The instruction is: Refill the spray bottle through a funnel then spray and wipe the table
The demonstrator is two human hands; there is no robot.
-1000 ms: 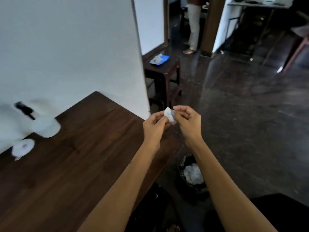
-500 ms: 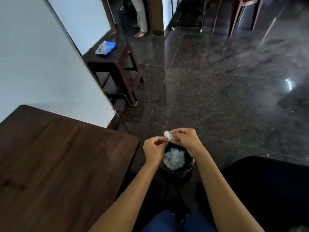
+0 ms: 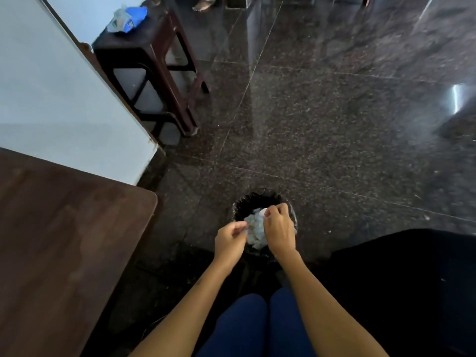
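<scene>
White wad [image 3: 262, 212] pinched by right hand [image 3: 278, 233] over bin [image 3: 238, 205].
Left hand [image 3: 230, 242] curled, contents indiscernible; bin off desk [image 3: 64, 228] corner.

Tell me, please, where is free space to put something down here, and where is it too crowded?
The wooden table shows bare surface up to its rounded corner beside the white wall. The dark floor between stool and waste bin is free. Crowded: the bin mouth, full of white tissue, with both hands above.
</scene>
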